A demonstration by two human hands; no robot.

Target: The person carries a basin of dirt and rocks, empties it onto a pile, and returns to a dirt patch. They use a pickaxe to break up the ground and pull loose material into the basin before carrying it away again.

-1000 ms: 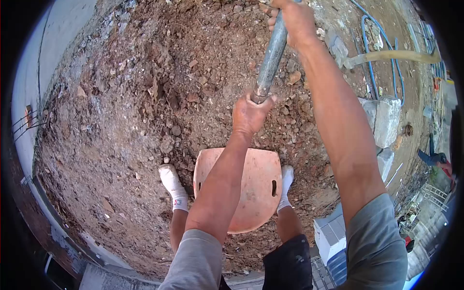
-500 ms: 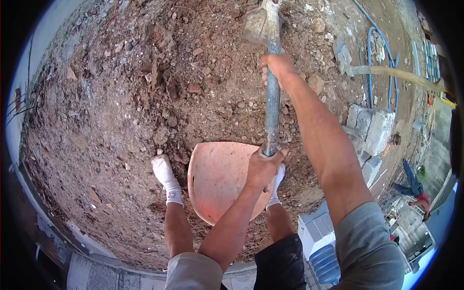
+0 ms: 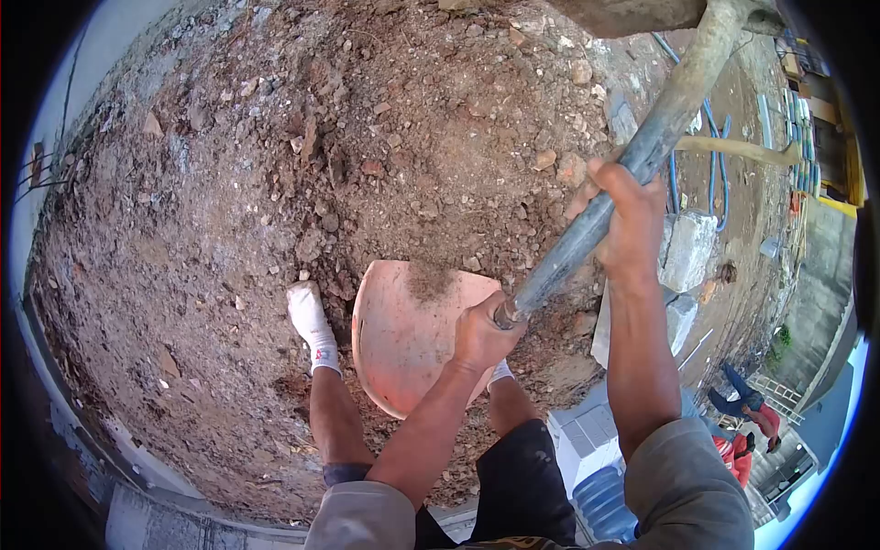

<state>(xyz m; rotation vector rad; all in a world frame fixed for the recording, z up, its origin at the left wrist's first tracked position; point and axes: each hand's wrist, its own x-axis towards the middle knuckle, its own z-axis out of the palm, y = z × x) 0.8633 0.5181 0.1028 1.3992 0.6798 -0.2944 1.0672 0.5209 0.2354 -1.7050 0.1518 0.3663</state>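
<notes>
A long tool handle [image 3: 587, 238] slants from low centre to upper right, its head [image 3: 632, 11] raised at the top edge and partly cut off. My left hand [image 3: 486, 332] is wrapped round the handle's lower end. Farther up, my right hand [image 3: 628, 211] grips the same handle from the right side. Below my left hand, a pinkish-orange curved pan [image 3: 403, 321] lies on the soil between my feet, with a little dirt at its far edge. Loose brown soil with stones [image 3: 412, 147] spreads beyond the pan.
Concrete blocks [image 3: 687, 252] lie to the right, with blue hose [image 3: 713, 174] and a wooden handle [image 3: 738, 149] beyond. White boxes [image 3: 587, 440] and a blue water bottle [image 3: 605, 502] stand at lower right. Two people [image 3: 756, 414] are farther off at the right.
The tool's head has risen from the soil towards the upper right, and the handle now slants. My right hand has moved right and down with it; my left hand has lowered slightly.
</notes>
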